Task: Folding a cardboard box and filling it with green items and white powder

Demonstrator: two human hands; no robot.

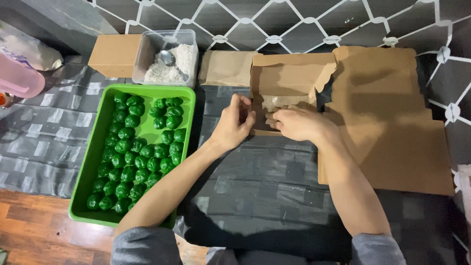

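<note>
1. The left hand (234, 122) rests at the left edge of a half-folded brown cardboard box (289, 81), fingers curled in a narrow grip against the box wall; whether it pinches the card I cannot tell.
2. The right hand (297, 122) lies just beside it at the front of the same box, fingertips tucked down onto the crumpled card flaps inside. Its grip is hidden by its own knuckles, so I cannot tell how tightly it closes.
3. The box sits on the dark checked surface (265, 181), straight ahead of the person and against the patterned wall.
4. A stack of flat cardboard sheets (392, 122) lies to the right, touching the box.
5. To the left stands a green tray (88, 162) filled with round green-wrapped balls (132, 152).
6. Behind the tray is a clear plastic tub (167, 56) of white powder with a metal spoon (167, 58) in it, set between two small closed cardboard boxes.
</note>
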